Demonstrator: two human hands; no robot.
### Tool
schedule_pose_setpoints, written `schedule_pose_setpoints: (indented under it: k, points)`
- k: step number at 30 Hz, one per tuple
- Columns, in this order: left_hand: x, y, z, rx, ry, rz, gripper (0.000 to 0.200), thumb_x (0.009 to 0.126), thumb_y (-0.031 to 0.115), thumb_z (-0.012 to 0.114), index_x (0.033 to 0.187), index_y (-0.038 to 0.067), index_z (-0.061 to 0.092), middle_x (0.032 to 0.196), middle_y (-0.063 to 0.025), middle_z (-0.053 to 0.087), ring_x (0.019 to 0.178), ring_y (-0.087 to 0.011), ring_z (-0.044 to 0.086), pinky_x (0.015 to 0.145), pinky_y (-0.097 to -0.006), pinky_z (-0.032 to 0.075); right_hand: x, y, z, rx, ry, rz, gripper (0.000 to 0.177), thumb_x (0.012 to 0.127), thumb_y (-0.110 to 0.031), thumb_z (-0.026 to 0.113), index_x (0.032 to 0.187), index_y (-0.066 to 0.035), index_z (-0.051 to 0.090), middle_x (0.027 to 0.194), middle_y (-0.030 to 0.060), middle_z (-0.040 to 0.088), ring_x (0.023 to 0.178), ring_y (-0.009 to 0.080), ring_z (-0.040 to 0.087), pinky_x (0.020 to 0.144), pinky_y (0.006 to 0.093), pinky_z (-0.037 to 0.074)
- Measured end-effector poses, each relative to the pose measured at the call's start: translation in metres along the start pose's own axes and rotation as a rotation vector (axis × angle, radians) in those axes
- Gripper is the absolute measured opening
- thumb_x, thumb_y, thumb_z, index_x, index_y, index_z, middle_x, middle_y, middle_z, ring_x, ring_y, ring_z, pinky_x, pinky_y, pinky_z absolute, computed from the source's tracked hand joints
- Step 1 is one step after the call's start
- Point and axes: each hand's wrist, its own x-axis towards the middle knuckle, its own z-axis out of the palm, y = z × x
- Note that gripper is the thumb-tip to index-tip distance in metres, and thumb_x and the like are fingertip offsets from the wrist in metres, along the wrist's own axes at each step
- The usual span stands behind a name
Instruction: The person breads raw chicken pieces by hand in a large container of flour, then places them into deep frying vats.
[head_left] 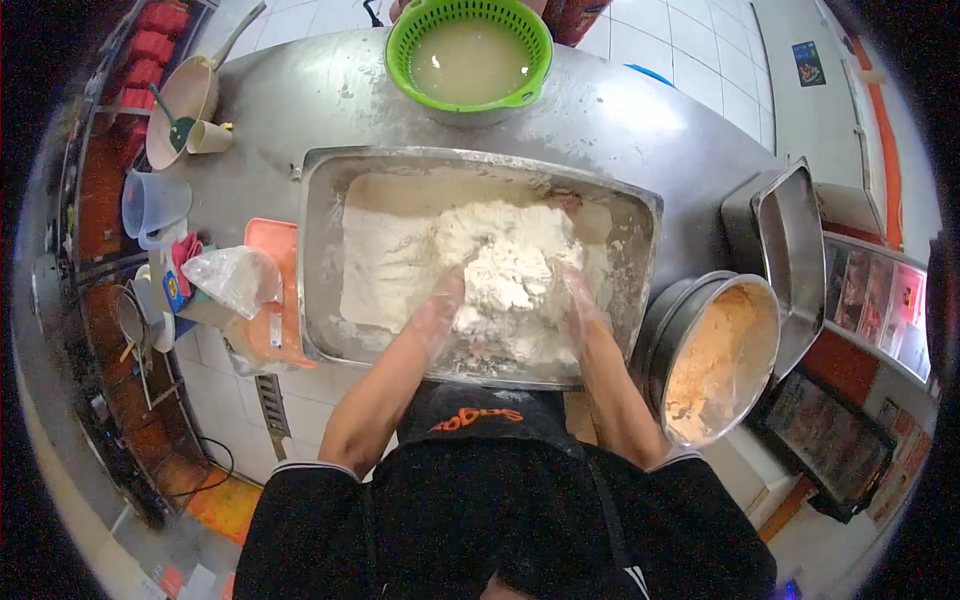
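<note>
A deep rectangular metal pan (480,155) in front of me holds a bed of white flour (385,255). Both my hands are in it, dusted white, on either side of a heaped mound of flour (510,265). My left hand (447,302) presses into the mound's left side, and its fingers are buried. On the other side, my right hand (575,300) lies against the heap, its fingers also covered. A pinkish piece (566,202) pokes out of the flour at the upper right; I cannot make out its kind.
A green colander (545,50) with cloudy liquid stands beyond the pan. To the right are a round metal container (725,360) with orange-tan powder and a metal pan (800,250). Leftward sit a plastic jug (157,205), a plastic bag (235,280) and an orange tray (272,240).
</note>
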Motion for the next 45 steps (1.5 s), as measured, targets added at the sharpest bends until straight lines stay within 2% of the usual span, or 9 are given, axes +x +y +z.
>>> schedule_pose_setpoints:
  k: [6, 13, 22, 25, 28, 32, 34, 36, 45]
  points:
    - [-0.062, 0.063, 0.026, 0.739, 0.455, -0.069, 0.058, 0.092, 0.034, 0.056, 0.133, -0.004, 0.042, 0.139, -0.0218, 0.043, 0.129, -0.0322, 0.040, 0.107, -0.0419, 0.030, -0.063, -0.058, -0.020, -0.110, -0.300, 0.017, 0.041, 0.092, -0.037, 0.059, 0.108, 0.000, 0.066, 0.088, 0.0115, 0.068, 0.081, 0.0209, 0.064, 0.077, 0.0339, 0.053]
    - [0.113, 0.015, -0.099, 0.984, 0.386, 0.645, 0.057, 0.092, 0.037, 0.054, 0.134, 0.000, 0.044, 0.138, -0.0192, 0.041, 0.131, -0.0296, 0.036, 0.109, -0.0405, 0.028, 0.040, -0.054, 0.011, -0.290, 0.197, -0.135, 0.043, 0.088, -0.041, 0.064, 0.108, -0.002, 0.066, 0.096, 0.0133, 0.067, 0.087, 0.0261, 0.062, 0.080, 0.0408, 0.051]
    - [0.042, 0.070, -0.007, 0.576, -0.093, 0.097, 0.065, 0.094, 0.044, 0.047, 0.144, 0.003, 0.034, 0.150, -0.0177, 0.029, 0.140, -0.0263, 0.025, 0.114, -0.0423, 0.024, 0.025, -0.043, 0.013, 0.507, -0.350, -0.010, 0.068, 0.092, -0.053, 0.052, 0.142, -0.009, 0.040, 0.144, 0.0095, 0.041, 0.129, 0.0260, 0.041, 0.097, 0.0431, 0.045]
    - [-0.048, 0.093, 0.011, 1.261, 0.113, 0.018, 0.057, 0.099, 0.042, 0.033, 0.144, 0.007, 0.035, 0.153, -0.0118, 0.026, 0.141, -0.0267, 0.023, 0.116, -0.0422, 0.020, -0.019, -0.057, -0.029, -0.313, -0.151, 0.130, 0.063, 0.092, -0.054, 0.049, 0.138, -0.011, 0.046, 0.135, 0.0105, 0.051, 0.113, 0.0216, 0.056, 0.091, 0.0365, 0.049]
    - [-0.007, 0.061, -0.078, 0.722, -0.285, 0.167, 0.062, 0.098, 0.044, 0.037, 0.146, 0.005, 0.031, 0.152, -0.0138, 0.027, 0.142, -0.0280, 0.019, 0.117, -0.0421, 0.019, 0.007, -0.017, -0.065, -0.128, -0.499, -0.441, 0.068, 0.090, -0.060, 0.049, 0.136, -0.010, 0.048, 0.129, 0.0110, 0.056, 0.101, 0.0216, 0.061, 0.085, 0.0318, 0.050]
    - [0.014, -0.018, -0.130, 0.399, -0.012, 0.136, 0.059, 0.096, 0.048, 0.040, 0.141, 0.010, 0.040, 0.139, -0.0101, 0.046, 0.131, -0.0272, 0.039, 0.108, -0.0436, 0.034, 0.054, 0.059, -0.068, -0.683, -0.120, 0.066, 0.061, 0.092, -0.052, 0.047, 0.128, -0.003, 0.052, 0.114, 0.0121, 0.059, 0.094, 0.0201, 0.057, 0.077, 0.0340, 0.048]
    - [0.006, -0.012, -0.116, 0.319, 0.066, 0.153, 0.058, 0.096, 0.050, 0.040, 0.140, 0.011, 0.042, 0.136, -0.0092, 0.051, 0.128, -0.0270, 0.044, 0.105, -0.0439, 0.038, -0.010, 0.025, -0.027, -0.104, -0.008, 0.361, 0.060, 0.092, -0.049, 0.050, 0.128, -0.001, 0.050, 0.113, 0.0126, 0.057, 0.098, 0.0207, 0.053, 0.085, 0.0345, 0.046]
    - [-0.026, 0.013, -0.050, 0.248, 0.086, -0.309, 0.051, 0.099, 0.047, 0.037, 0.139, 0.015, 0.044, 0.135, -0.0055, 0.052, 0.125, -0.0243, 0.048, 0.103, -0.0478, 0.040, -0.014, 0.047, -0.009, 0.182, -0.035, 0.336, 0.057, 0.092, -0.045, 0.051, 0.128, -0.001, 0.051, 0.110, 0.0120, 0.057, 0.096, 0.0205, 0.054, 0.084, 0.0348, 0.046]
    - [-0.053, 0.092, -0.004, 0.559, 0.279, -0.101, 0.046, 0.095, 0.036, 0.054, 0.130, 0.007, 0.053, 0.115, -0.0067, 0.064, 0.098, -0.0160, 0.062, 0.080, -0.0294, 0.052, 0.005, 0.061, -0.014, 0.386, -0.172, 0.231, 0.045, 0.092, -0.028, 0.055, 0.127, -0.001, 0.052, 0.097, 0.0092, 0.060, 0.091, 0.0195, 0.057, 0.080, 0.0363, 0.050]
